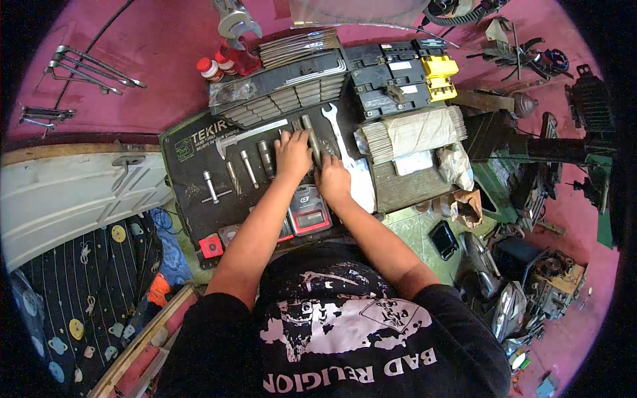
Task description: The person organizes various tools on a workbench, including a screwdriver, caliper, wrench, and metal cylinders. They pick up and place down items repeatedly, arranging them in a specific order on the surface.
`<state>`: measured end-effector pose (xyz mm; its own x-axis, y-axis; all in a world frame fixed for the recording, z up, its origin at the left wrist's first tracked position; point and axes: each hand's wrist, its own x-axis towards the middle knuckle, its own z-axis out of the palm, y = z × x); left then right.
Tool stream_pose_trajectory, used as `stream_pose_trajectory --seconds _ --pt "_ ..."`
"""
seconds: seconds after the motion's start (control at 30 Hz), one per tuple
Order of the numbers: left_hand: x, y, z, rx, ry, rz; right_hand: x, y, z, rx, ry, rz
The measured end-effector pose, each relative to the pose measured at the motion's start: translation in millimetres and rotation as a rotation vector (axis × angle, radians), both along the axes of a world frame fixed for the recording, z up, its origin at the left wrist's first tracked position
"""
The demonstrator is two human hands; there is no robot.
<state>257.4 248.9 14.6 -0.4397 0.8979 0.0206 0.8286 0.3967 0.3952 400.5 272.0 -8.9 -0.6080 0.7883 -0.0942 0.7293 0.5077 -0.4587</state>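
My left hand (293,156) lies palm down among a row of tools, its fingers stretched away from me. A thick grey metal rod (310,132) runs beside its fingertips. My right hand (334,179) is closed about the rod's near end; its grip is partly hidden. To the left lie a black socket (266,158), a silver socket tool (249,168), a drill bit (233,177) and a T-handle wrench (210,186). Beyond them rests a vernier caliper (252,137). A large open-end wrench (338,134) lies right of the rod. Below my wrists sits a red and grey case (310,213).
A dark drawer rack (279,93) stands at the back, with red-capped bottles (209,68) on it. Black batteries (391,83) and a stack of corrugated card (411,138) are to the right. A white panel door (86,192) is on the left.
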Motion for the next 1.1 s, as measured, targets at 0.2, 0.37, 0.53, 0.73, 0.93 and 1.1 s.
stream_pose_trajectory --seconds 0.2,0.37,0.53,0.73,0.93,1.1 --pt "-9 -17 -2 -0.083 0.121 -0.140 0 -5 -2 0.028 -0.031 -0.010" --pt "-22 -21 -1 -0.096 0.197 -0.282 4 -14 8 0.150 -0.044 0.033" --pt "-36 -19 -7 -0.122 0.312 -0.425 -8 -41 3 0.100 -0.110 0.059" --pt "-46 -26 -1 -0.148 0.283 -0.433 -30 -48 7 0.157 -0.303 0.065" --pt "-59 -95 43 0.022 0.079 0.052 -31 -66 36 0.074 0.044 0.108" --pt "-103 -224 32 -0.081 0.120 0.508 -68 -118 32 -0.008 0.177 0.298"
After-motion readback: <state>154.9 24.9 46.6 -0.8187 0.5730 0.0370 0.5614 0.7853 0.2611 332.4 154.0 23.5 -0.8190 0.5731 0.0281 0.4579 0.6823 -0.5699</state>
